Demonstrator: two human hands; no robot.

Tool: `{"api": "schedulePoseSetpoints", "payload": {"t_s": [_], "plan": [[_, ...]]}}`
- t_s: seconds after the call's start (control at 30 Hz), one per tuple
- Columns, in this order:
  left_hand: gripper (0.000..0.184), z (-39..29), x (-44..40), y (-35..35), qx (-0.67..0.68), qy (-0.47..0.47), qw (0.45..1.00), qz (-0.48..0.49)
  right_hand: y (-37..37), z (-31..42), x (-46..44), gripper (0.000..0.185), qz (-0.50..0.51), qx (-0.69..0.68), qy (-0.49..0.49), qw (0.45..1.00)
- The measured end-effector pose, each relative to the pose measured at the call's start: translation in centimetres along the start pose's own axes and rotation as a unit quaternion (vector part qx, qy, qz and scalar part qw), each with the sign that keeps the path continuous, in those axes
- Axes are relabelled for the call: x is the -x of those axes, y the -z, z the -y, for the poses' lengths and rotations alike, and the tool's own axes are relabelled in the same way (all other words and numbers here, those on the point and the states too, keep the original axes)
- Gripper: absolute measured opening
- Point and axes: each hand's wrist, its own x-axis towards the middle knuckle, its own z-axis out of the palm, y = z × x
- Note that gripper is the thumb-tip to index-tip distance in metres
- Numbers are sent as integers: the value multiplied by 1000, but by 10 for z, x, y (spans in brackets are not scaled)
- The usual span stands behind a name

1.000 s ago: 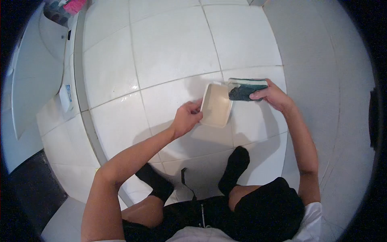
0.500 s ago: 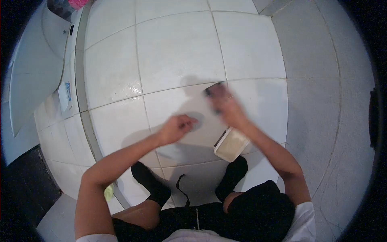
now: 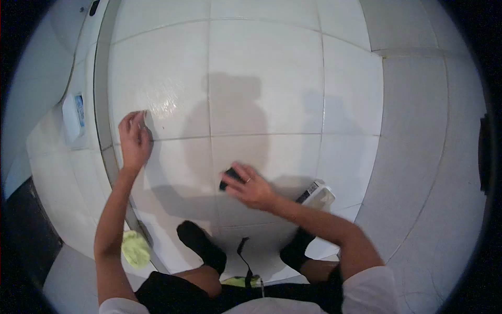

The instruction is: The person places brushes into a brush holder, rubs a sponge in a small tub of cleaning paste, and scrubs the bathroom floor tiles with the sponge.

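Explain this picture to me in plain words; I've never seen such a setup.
There is no machine here, only a person's two bare hands. The camera is worn on the head, looking forward and down, so the person's own arms and legs show too. The right hand holds a dark pad over the tiled floor. The left hand is farther left, fingers bent; I can't tell if it pinches anything. A pale tub sits by the right forearm, and a yellow-green cloth shows beside the left forearm.
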Motion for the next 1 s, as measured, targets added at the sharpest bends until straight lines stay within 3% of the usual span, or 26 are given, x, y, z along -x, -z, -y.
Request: {"api": "schedulePoseSetpoints", "payload": {"t_s": [0.07, 0.1, 0.13, 0.17, 0.23, 0.3, 0.33, 0.4, 0.43, 0.53, 0.57, 0.7, 0.8, 0.87, 0.9, 0.97, 1.0], "plan": [[47, 10, -4, -13, -32, -12, 999, 6, -3, 10, -11, 53, 30, 153, 134, 979], [47, 16, 1, -16, -29, -1, 999, 20, 14, -5, -12, 54, 120, 177, -37, 976], [50, 21, 3, -17, -42, -34, 998, 13, 31, -31, -11, 53, 67, 287, -103, 950], [52, 27, 1, -17, -56, -74, 996, 1, 47, -64, -16, 46, -48, 323, -138, 935], [56, 29, 4, -20, -52, -61, 997, 16, 84, -68, -52, 44, -260, 271, -275, 885], [57, 30, 1, -17, -43, -63, 997, 24, 49, -54, -90, 45, -403, 264, -333, 810], [57, 31, -2, -16, -42, -65, 997, 28, 11, -22, -105, 45, -294, 292, -346, 842], [57, 32, 1, -16, -34, -57, 997, 37, -50, 63, -82, 47, -175, 237, -279, 914], [57, 32, 0, -15, -34, -59, 997, 36, -65, 94, -65, 47, -171, 157, -201, 952], [58, 32, -1, -17, -34, -51, 997, 38, -49, 86, -55, 46, -133, 203, -269, 932], [58, 34, 0, -18, -35, -50, 997, 39, -34, 66, -72, 46, -167, 201, -260, 929], [57, 34, -1, -15, -20, -51, 998, 41, 77, -3, -239, 46, -279, 222, -219, 908], [56, 35, -2, -16, -25, -51, 998, 38, 30, 31, -207, 45, -265, 230, -223, 910], [55, 34, -2, -14, -19, -46, 998, 46, -49, 81, -133, 44, -149, 302, -180, 924], [55, 33, -2, -14, -17, -45, 998, 40, -52, 104, -108, 45, -94, 146, -165, 971], [55, 36, -1, -15, -21, -44, 998, 48, -28, 70, -100, 46, -42, 214, -156, 963], [55, 36, 2, -14, -19, -46, 998, 50, -1, 36, -106, 47, 18, 274, -197, 941]]}}
